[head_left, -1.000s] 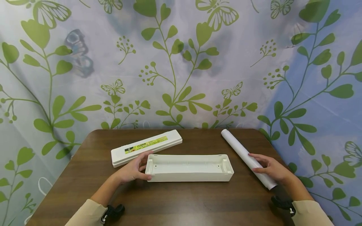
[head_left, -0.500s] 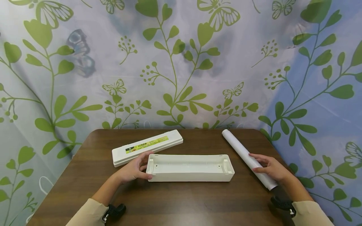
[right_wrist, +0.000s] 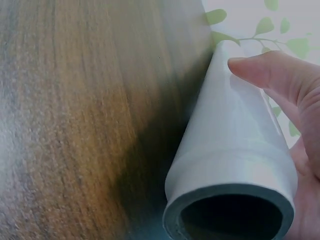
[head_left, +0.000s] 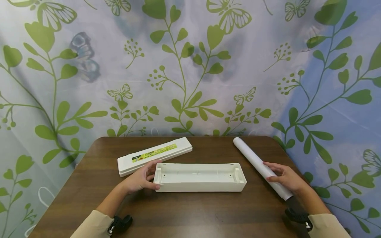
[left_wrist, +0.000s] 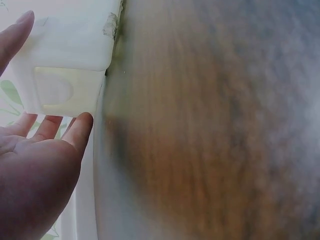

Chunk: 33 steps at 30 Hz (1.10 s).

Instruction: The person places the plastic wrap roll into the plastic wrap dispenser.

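A long white open plastic box (head_left: 196,185) sits upright on the table, its hollow inside facing up. My left hand (head_left: 140,178) holds the box's left end, thumb at the front corner and fingers round the end wall. In the left wrist view, the thumb (left_wrist: 17,37) and fingertips lie on two sides of the box end (left_wrist: 70,90). On the right, a white roll of cling film (head_left: 257,162) lies slanted across the table. My right hand (head_left: 284,177) grips it near its lower end. The right wrist view shows the thumb on top and the roll's hollow dark core (right_wrist: 230,217).
Behind the box lies a white lid (head_left: 178,145) with a yellow-green label, tilted towards the back right. All of it rests on a brown wooden table (head_left: 196,215). A curtain (head_left: 190,66) patterned with leaves and butterflies hangs right behind the table.
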{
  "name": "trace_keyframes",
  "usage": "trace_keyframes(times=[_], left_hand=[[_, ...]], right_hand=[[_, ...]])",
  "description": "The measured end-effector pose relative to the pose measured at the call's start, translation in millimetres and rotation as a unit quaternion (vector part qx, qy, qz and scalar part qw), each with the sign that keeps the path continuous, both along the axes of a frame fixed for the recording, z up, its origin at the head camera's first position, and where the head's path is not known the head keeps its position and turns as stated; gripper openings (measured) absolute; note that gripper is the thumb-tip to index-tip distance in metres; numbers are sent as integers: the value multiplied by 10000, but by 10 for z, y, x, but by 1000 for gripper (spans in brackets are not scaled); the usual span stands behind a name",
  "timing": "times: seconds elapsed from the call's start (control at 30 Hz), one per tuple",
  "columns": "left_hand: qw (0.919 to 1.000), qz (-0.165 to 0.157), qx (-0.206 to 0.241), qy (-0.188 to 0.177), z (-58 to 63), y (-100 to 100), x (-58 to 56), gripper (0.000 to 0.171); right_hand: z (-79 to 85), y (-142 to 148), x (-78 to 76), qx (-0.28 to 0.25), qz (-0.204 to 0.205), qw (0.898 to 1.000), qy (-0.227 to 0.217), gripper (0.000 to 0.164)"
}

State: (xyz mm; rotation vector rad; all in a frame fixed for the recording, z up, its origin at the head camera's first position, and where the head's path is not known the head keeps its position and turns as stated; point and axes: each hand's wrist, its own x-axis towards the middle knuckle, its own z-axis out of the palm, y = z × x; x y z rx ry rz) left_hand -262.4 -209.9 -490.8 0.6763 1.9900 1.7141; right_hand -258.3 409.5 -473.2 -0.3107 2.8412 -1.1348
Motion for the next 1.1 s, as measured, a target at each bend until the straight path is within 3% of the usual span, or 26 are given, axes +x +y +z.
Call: trace_keyframes(times=[1.1], left_hand=[[9999,-135,-89,8,11,-27,-1,104]], right_hand=[[-34,-126,26,-502,-399,9979,56,66]])
